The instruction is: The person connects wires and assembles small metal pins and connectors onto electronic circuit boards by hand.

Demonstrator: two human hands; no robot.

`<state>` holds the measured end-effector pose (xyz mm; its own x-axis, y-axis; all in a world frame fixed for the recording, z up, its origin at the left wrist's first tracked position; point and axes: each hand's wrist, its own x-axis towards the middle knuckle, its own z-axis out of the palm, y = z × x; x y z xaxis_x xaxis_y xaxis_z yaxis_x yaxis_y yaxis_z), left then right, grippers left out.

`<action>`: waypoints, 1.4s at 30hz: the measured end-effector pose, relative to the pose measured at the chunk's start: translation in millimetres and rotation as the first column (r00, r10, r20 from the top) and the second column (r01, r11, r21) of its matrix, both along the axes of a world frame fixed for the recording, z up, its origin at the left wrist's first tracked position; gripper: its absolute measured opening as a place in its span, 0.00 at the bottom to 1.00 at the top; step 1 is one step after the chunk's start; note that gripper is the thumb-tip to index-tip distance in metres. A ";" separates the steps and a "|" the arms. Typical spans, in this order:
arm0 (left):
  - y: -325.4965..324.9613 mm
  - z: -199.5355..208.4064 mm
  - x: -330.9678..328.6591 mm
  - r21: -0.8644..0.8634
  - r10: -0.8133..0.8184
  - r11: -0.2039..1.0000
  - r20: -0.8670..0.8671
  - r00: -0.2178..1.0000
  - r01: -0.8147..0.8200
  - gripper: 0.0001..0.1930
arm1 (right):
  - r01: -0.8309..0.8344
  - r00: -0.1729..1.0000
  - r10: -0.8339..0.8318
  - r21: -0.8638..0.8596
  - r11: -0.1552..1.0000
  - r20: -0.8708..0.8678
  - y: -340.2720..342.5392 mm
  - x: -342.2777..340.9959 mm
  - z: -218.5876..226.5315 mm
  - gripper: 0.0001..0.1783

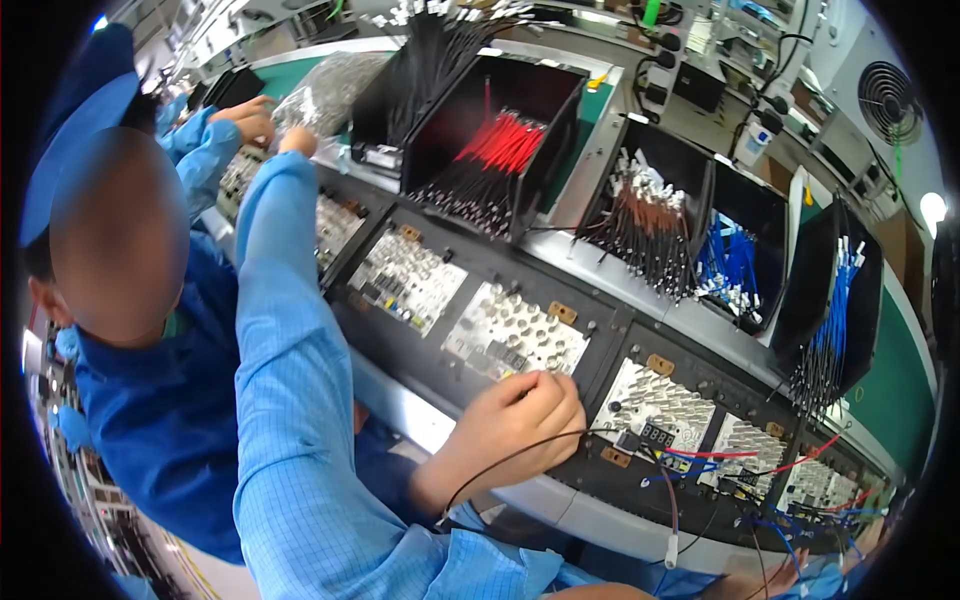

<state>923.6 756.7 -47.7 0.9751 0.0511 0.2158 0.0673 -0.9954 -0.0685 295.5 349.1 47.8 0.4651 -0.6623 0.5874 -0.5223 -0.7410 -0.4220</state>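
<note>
My left arm, in a light blue checked sleeve, stretches up to the far left. At its end my left hand (298, 141) is bunched beside a clear plastic bag (330, 95); what it holds, if anything, is hidden. At the lower edge a sliver of skin by a light blue cuff seems to be my right hand (602, 592), its fingers cut off. Past my left sleeve a co-worker's hand (520, 425), its wrist at dark blue cloth, is closed by a thin black wire (510, 455). It is over the edge of a white circuit board (520, 330).
Black bins hold red wires (505, 140), brown wires (645, 205) and blue wires (730, 255). More boards (655, 405) sit in a dark fixture along the bench, with loose wires at the right. A co-worker in dark blue (150, 420) is close at left; another hand (245, 120) is beyond.
</note>
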 end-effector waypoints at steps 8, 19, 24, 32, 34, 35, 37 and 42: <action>-37.0 -3.7 11.1 0.378 -0.254 0.895 -0.002 0.967 0.236 0.13 | 0.253 0.962 -0.241 0.086 0.964 -0.131 25.5 80.7 2.9 0.03; 23.3 -13.0 33.9 -0.561 -0.164 0.799 0.141 0.976 0.216 0.32 | 0.297 0.950 -0.268 0.197 0.934 -0.160 21.9 69.9 1.3 0.05; 18.2 34.7 13.7 -0.021 0.171 0.985 0.327 0.929 -0.174 0.31 | 0.278 0.960 -0.259 0.230 0.933 -0.107 21.0 54.6 11.5 0.05; -42.1 44.5 -16.9 0.357 0.105 0.910 0.291 0.951 -0.210 0.28 | 0.258 0.966 -0.244 0.216 0.942 -0.091 2.7 53.9 27.6 0.08; -30.8 46.5 -23.0 0.437 0.031 0.884 0.293 0.955 -0.163 0.28 | 0.251 0.966 -0.230 0.220 0.943 -0.117 5.9 49.8 28.6 0.10; -45.1 43.5 -20.6 0.456 -0.028 0.883 0.294 0.955 -0.115 0.28 | 0.251 0.968 -0.246 0.170 0.953 -0.051 7.5 40.5 32.8 0.08; -5.4 57.8 -35.6 0.560 -0.047 0.818 0.296 0.954 -0.133 0.28 | 0.170 0.985 -0.175 0.181 0.969 0.009 -0.8 41.2 25.2 0.06; -99.4 79.4 -83.9 0.396 -0.115 0.918 0.241 0.964 0.011 0.23 | 0.108 0.954 -0.122 0.065 0.992 0.274 -148.1 -70.1 -17.7 0.12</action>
